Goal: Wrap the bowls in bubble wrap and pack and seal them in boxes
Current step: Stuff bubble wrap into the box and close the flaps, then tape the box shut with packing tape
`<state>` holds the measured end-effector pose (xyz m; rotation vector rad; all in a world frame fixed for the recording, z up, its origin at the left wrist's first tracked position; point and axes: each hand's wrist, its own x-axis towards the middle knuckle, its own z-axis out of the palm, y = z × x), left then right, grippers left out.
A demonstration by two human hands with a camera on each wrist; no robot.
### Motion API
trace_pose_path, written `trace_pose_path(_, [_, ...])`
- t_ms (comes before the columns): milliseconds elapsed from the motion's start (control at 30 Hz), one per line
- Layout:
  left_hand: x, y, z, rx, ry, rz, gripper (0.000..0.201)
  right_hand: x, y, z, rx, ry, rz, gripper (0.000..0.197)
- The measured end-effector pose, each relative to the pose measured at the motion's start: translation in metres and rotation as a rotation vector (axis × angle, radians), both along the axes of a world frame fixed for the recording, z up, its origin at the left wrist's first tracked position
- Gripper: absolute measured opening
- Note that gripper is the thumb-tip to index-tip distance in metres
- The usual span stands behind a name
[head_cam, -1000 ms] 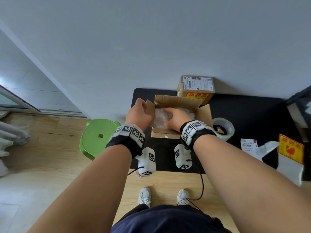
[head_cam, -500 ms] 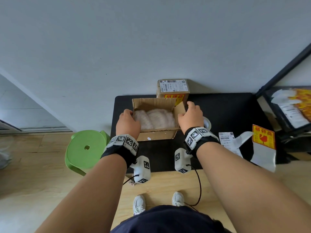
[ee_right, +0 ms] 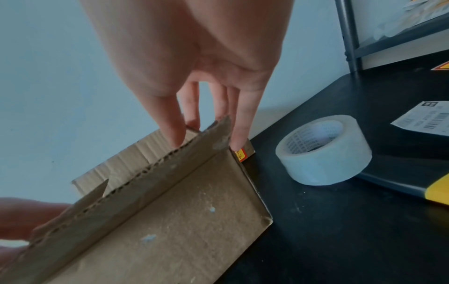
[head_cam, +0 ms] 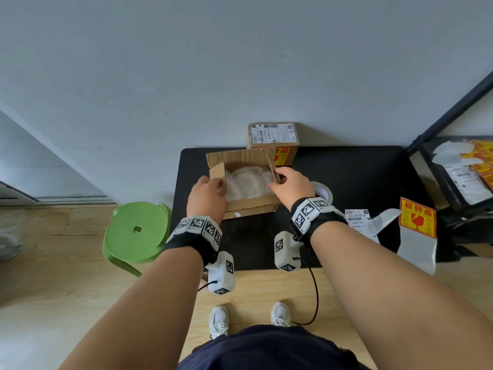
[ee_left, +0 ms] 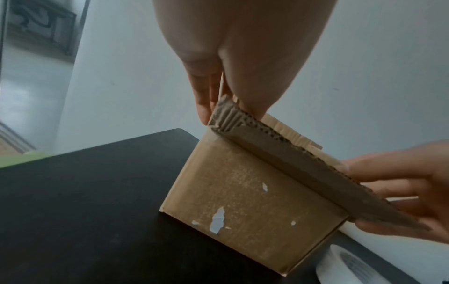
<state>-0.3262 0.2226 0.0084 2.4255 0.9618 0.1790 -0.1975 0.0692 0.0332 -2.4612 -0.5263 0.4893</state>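
An open cardboard box (head_cam: 250, 206) stands on the black table (head_cam: 346, 177). A bowl wrapped in bubble wrap (head_cam: 248, 182) lies inside it. My left hand (head_cam: 217, 182) pinches the box's left side flap (head_cam: 216, 172), which stands up; the left wrist view shows the flap's edge between fingers (ee_left: 205, 103) and thumb. My right hand (head_cam: 276, 178) pinches the right side flap (ee_right: 194, 153), thumb inside, fingers (ee_right: 239, 130) outside. The back flap (head_cam: 240, 156) stands open. The bowl itself is hidden by the wrap.
A sealed, labelled box (head_cam: 274, 137) stands against the wall behind the open one. A tape roll (head_cam: 325, 192) lies right of my right hand, with a shipping label (head_cam: 357, 218) and a fragile sticker (head_cam: 417, 218) further right. A green stool (head_cam: 136, 231) stands left; a dark shelf (head_cam: 453, 169) stands right.
A second ago my right hand was pressing the wrapped bowl in the box. Both hands then went to the box's sides and now hold the side flaps raised.
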Motion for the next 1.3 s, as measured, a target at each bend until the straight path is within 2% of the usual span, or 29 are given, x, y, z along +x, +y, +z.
trace_pose_path(100, [0.0, 0.003, 0.0, 0.052, 0.097, -0.096, 0.023, -0.003, -0.001, -0.007, -0.041, 0.039, 0.049, 0.047])
trace_pose_path(200, [0.0, 0.007, 0.001, 0.084, 0.218, -0.2, 0.032, -0.005, 0.0, -0.014, -0.069, 0.044, 0.084, 0.042])
trace_pose_path(333, [-0.004, 0.007, 0.007, 0.052, 0.242, -0.204, 0.04, -0.003, -0.001, -0.013, -0.095, -0.019, 0.173, 0.042])
trace_pose_path(433, [-0.002, 0.006, 0.016, 0.059, 0.225, -0.23, 0.046, 0.0, 0.002, -0.002, -0.224, -0.01, 0.309, 0.055])
trace_pose_path(567, [0.003, 0.009, 0.036, -0.032, 0.292, -0.333, 0.059, 0.008, 0.003, 0.017, -0.313, 0.154, 0.405, 0.085])
trace_pose_path(633, [0.006, 0.013, 0.04, -0.037, 0.355, -0.382, 0.061, 0.013, 0.003, 0.019, -0.373, 0.21, 0.44, 0.091])
trace_pose_path(700, [0.009, 0.016, 0.037, -0.005, 0.441, -0.406, 0.065, 0.017, 0.004, 0.019, -0.393, 0.221, 0.44, 0.084])
trace_pose_path(733, [0.01, 0.017, 0.036, 0.001, 0.446, -0.39, 0.059, 0.019, 0.006, 0.019, -0.384, 0.217, 0.435, 0.076])
trace_pose_path(800, [0.013, 0.018, 0.038, -0.016, 0.397, -0.345, 0.042, 0.022, 0.01, 0.02, -0.365, 0.202, 0.448, 0.05])
trace_pose_path(833, [0.015, 0.018, 0.038, -0.016, 0.365, -0.328, 0.04, 0.023, 0.012, 0.022, -0.365, 0.189, 0.455, 0.04])
trace_pose_path(900, [0.017, 0.017, 0.037, -0.014, 0.316, -0.275, 0.035, 0.023, 0.015, 0.023, -0.383, 0.149, 0.454, 0.035])
trace_pose_path(967, [0.021, 0.016, 0.035, 0.015, 0.294, -0.225, 0.047, 0.025, 0.016, 0.022, -0.378, 0.091, 0.431, 0.041])
trace_pose_path(1067, [0.025, 0.011, 0.025, 0.089, 0.249, -0.195, 0.055, 0.026, 0.019, 0.013, -0.35, 0.0, 0.373, 0.05])
trace_pose_path(1133, [0.027, 0.007, 0.016, 0.215, 0.199, -0.183, 0.06, 0.026, 0.02, 0.004, -0.363, -0.06, 0.368, 0.057])
trace_pose_path(1200, [0.03, 0.006, 0.009, 0.378, 0.154, -0.169, 0.078, 0.026, 0.021, -0.003, -0.355, -0.107, 0.338, 0.064])
trace_pose_path(1267, [0.033, 0.008, 0.008, 0.437, 0.176, -0.176, 0.097, 0.028, 0.022, -0.006, -0.353, -0.204, 0.304, 0.075])
trace_pose_path(1300, [0.036, 0.01, 0.008, 0.44, 0.215, -0.192, 0.102, 0.03, 0.023, -0.007, -0.374, -0.276, 0.316, 0.087])
